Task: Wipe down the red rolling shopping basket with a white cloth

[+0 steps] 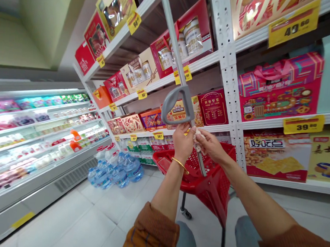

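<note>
Holding a small white wad [200, 135] (cloth or tissue, cannot tell which) against the grey pole [176, 57] of the red trolley basket [206, 178], both hands meet just under the pole's grey loop handle [179, 104].

- Left hand [183, 141]: fingers curled, grip clenched near the pole by the wad; gold bangle [180, 164] on the wrist.
- Right hand [212, 145]: fingertips pinching the white wad, grip closed on it, touching the pole.
- Wad sits between the two hands, at the pole, above the basket's rim.
- Basket stands on the tiled floor [92, 216] on wheels, right in front of the person's knees; brown sleeves at both forearms.
- Behind: white shelf rack [229, 79] with boxed gift sets and yellow price tags [303, 124].
- Left side: open chiller [36, 130] with packaged goods.
- Shrink-wrapped water bottles [114, 170] on the floor at the rack's foot.
</note>
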The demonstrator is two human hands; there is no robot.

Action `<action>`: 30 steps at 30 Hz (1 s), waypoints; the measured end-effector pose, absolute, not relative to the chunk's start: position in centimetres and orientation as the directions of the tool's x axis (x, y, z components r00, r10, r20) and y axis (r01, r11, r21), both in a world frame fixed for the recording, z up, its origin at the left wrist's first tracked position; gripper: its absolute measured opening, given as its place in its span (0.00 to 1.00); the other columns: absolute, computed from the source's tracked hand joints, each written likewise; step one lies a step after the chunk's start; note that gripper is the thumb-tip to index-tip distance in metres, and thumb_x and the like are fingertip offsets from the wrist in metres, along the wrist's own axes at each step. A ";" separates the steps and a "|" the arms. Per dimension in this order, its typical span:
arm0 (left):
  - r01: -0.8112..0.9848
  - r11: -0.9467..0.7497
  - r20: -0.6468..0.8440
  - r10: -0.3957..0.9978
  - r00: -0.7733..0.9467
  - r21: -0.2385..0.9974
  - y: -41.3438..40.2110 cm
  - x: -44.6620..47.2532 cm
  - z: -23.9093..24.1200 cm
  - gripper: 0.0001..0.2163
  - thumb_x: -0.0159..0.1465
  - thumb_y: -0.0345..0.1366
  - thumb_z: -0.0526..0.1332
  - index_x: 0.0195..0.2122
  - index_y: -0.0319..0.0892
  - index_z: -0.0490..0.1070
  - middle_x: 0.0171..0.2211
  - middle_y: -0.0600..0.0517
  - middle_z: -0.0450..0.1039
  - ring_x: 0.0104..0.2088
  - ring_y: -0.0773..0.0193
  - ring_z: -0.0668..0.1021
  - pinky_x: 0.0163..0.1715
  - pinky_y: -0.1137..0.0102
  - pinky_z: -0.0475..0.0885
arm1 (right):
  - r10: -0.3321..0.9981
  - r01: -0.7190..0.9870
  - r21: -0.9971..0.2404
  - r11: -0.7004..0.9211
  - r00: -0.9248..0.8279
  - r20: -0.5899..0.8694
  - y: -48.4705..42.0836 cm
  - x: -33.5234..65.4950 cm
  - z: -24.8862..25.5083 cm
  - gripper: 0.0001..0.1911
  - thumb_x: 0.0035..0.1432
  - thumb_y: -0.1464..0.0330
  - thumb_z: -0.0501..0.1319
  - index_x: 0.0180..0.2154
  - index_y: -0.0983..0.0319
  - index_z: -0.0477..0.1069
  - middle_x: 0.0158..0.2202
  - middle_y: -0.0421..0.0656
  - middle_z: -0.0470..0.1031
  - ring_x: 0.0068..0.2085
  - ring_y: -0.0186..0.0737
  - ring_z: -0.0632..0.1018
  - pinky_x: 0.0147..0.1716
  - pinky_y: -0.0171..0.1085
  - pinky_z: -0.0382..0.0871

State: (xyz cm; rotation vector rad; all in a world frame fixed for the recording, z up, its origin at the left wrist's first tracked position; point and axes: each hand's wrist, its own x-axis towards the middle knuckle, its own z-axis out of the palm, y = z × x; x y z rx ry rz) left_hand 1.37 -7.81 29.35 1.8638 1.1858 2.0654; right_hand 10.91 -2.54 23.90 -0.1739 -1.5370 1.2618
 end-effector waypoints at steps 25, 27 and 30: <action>0.355 -0.749 0.828 0.527 -0.190 0.559 -9.0 -1.4 28.9 0.19 0.60 0.44 0.66 0.50 0.45 0.69 0.49 0.47 0.76 0.53 0.54 0.77 0.56 0.58 0.69 | 0.687 -0.319 -0.918 0.234 -0.614 0.388 -6.9 11.0 15.1 0.21 0.50 0.53 0.66 0.37 0.63 0.69 0.25 0.36 0.70 0.21 0.28 0.67 0.20 0.30 0.60; 0.361 -0.752 0.832 0.524 -0.181 0.552 -8.9 -1.8 28.8 0.21 0.60 0.47 0.66 0.52 0.46 0.68 0.49 0.47 0.75 0.54 0.53 0.76 0.57 0.56 0.69 | 0.702 -0.310 -0.912 0.268 -0.585 0.405 -7.0 10.7 14.5 0.21 0.51 0.53 0.65 0.39 0.62 0.70 0.27 0.37 0.71 0.23 0.30 0.69 0.23 0.31 0.63; 0.386 -0.754 0.843 0.517 -0.150 0.531 -8.7 -2.4 28.7 0.24 0.59 0.50 0.65 0.53 0.47 0.67 0.49 0.48 0.75 0.55 0.52 0.75 0.57 0.56 0.68 | 0.741 -0.240 -0.888 0.391 -0.491 0.459 -7.3 10.1 13.6 0.19 0.54 0.54 0.63 0.40 0.62 0.72 0.30 0.39 0.73 0.28 0.34 0.73 0.29 0.34 0.68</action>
